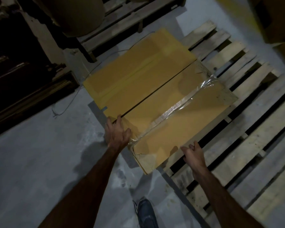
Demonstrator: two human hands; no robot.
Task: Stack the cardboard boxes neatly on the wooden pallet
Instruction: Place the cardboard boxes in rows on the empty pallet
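I cannot see the fingertips of my left hand (117, 132): they curl over the near corner of the tan cardboard box sealed with clear tape (176, 116), so whether they grip the side or only rest there I cannot tell. My right hand (193, 153) hides the box's lower right edge, and its contact is unclear. The pale slatted wooden pallet (247, 142) runs off the right and bottom edges. The second, smoother yellow-brown box (138, 66) covers whatever it rests on. The upper left of the frame is too dark to read. A large brown rounded object (76, 15) is cut off by the top edge. My blue shoe (146, 211) is cut by the bottom edge.
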